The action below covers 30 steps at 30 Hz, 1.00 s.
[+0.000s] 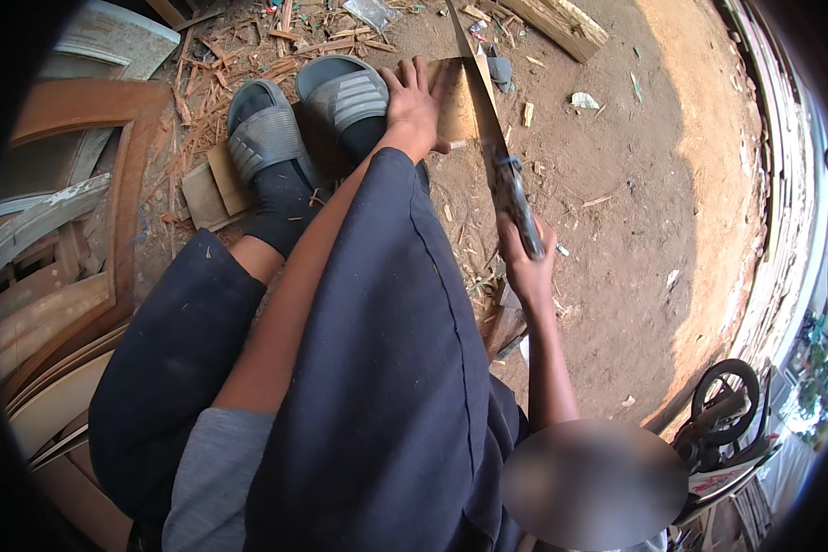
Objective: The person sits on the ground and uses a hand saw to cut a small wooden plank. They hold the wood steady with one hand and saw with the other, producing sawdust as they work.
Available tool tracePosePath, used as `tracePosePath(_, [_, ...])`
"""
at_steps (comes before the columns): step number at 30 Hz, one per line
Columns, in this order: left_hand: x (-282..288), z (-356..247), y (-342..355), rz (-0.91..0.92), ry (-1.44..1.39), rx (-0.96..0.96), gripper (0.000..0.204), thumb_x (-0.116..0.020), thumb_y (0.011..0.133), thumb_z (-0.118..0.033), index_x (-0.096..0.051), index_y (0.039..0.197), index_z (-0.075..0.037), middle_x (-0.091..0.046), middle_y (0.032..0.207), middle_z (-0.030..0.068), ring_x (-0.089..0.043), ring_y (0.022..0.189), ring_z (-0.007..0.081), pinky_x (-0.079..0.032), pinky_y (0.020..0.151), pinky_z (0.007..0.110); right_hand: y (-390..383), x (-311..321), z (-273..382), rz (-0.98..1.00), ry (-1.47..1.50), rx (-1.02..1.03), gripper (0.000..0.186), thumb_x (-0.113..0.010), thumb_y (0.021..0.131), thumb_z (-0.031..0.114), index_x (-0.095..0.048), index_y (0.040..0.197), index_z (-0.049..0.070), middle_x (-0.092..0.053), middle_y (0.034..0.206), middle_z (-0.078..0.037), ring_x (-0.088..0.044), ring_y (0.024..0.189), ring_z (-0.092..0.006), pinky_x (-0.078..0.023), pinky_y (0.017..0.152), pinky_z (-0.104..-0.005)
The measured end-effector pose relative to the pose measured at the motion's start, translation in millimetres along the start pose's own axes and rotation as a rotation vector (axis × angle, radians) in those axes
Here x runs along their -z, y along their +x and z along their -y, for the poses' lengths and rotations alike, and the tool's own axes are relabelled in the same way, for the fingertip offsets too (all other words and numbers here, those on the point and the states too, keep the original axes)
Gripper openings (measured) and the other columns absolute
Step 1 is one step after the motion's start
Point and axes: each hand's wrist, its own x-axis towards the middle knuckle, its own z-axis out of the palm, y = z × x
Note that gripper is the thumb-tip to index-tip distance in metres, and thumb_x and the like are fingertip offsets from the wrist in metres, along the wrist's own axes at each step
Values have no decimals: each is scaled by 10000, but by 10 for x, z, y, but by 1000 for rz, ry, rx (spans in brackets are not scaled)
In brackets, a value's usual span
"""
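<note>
My right hand is closed round the dark handle of a handsaw, whose long blade points away from me. The blade lies along the right edge of a light brown wooden board. My left hand presses flat on that board with its fingers spread, left of the blade. Right beside this hand is my right foot in a grey slide sandal; it appears to rest on the wood, though the contact is hidden. My left foot wears the other grey sandal.
Wood scraps and shavings litter the dirt ground. A brown wooden frame and pale panels lean at left. A thick timber lies at the far side. Stacked planks line the right, near a motorbike wheel.
</note>
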Motion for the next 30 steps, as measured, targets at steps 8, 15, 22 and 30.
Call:
tracePosePath(8, [5,-19,5,-31,-37,4,1324,-669,589,-753,-69,1504,-7,-194,1506,283,-188,1390,433,-205,1026,660,-716,310,-389,10,-60,0,159,-602,869,138,-595,782,5,-513,604,7,-458,563,-61,-363,504,-254])
tracePosePath(15, [-2,2,-11,19,-38,0,1308,-668,602,-737,-63,1506,-11,-168,1516,277,-161,1399,439,-185,1046,653,108,-117,-80,8,22,59,220,-604,895,161,-544,752,4,-462,599,20,-383,553,-58,-322,494,-281])
tracePosePath(22, [19,-21,-11,-3,-26,2,1345,-655,603,-754,26,1505,-25,-197,1505,276,-181,1391,438,-199,1044,648,-995,492,-722,30,-135,85,150,-593,855,118,-610,834,-29,-536,635,-11,-492,606,-80,-409,553,-266])
tracePosePath(30, [13,36,-26,28,-36,-11,1336,-666,600,-748,-4,1509,-27,-187,1512,271,-185,1393,433,-206,1040,650,-130,-5,-311,-10,13,38,197,-590,891,141,-551,756,3,-438,602,29,-379,576,-51,-323,501,-267])
